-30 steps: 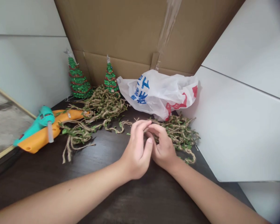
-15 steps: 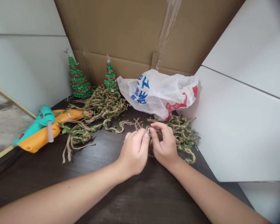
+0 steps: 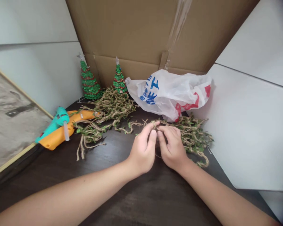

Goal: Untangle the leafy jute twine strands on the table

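My left hand (image 3: 145,147) and my right hand (image 3: 171,145) meet fingertip to fingertip over the dark table (image 3: 141,201). Between their fingers is a piece of leafy twine (image 3: 154,123), brown with small green leaves. Both hands are closed on it, thumbs near each other; much of the twine is hidden by the fingers. A heap of similar leafy twine (image 3: 195,135) lies just right of my right hand. A larger heap (image 3: 114,103) lies farther back on the left, with loose ends trailing toward the front.
A teal glue gun (image 3: 58,117) rests on an orange holder (image 3: 52,141) at the left. Two green Christmas tree ornaments (image 3: 91,83) stand at the back. A white plastic bag (image 3: 167,91) lies before the cardboard (image 3: 132,28). White panels (image 3: 254,125) flank the table.
The view has turned slightly left, so the objects appear farther right. My left hand's index finger has extended up along the twine, and both hands' fingertips have come closer together.
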{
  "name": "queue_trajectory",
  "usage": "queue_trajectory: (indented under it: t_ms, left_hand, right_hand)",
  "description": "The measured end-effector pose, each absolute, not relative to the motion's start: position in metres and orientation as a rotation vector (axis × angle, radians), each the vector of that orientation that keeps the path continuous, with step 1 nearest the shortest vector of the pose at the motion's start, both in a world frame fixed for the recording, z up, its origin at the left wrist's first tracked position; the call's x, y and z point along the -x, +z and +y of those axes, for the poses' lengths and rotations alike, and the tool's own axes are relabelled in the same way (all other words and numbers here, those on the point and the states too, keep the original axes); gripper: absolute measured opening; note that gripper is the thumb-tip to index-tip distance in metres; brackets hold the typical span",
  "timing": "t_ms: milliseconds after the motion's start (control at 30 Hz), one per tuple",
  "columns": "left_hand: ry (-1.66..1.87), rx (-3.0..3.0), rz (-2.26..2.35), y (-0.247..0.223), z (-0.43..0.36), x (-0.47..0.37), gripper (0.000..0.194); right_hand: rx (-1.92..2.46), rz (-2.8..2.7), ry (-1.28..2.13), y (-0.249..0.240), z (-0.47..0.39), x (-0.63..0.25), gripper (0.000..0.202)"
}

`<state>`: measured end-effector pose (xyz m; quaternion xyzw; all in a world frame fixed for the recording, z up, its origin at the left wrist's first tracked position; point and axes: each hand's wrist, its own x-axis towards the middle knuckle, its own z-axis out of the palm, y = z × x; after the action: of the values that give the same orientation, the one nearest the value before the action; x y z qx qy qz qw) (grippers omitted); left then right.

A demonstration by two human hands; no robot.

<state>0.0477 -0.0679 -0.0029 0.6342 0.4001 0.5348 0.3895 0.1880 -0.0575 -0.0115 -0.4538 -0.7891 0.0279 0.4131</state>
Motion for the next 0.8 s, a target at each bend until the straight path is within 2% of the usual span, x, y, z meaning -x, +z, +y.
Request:
queue_trajectory:
  t_ms: [233,433,800]
  left_hand:
    - [1.381,-1.487,1.084,-0.0030,-0.0697,-0.0461,0.033]
    - [1.303,-1.531,1.073,-0.0042,-0.0674,-0.0457,0.039]
    - [1.199,-1.603,1.182,0.0017,-0.0664,-0.0455,0.028]
  right_hand:
    - [1.018,-2.012,0.077,-0.0088,-0.0612,-0.1896,0.014]
    - [1.036,-2.008,0.068,-0.0067,-0.0604,-0.1878,0.007]
    - [0.989,-2.019,0.241,-0.0022,-0.0621,-0.1901,0.015]
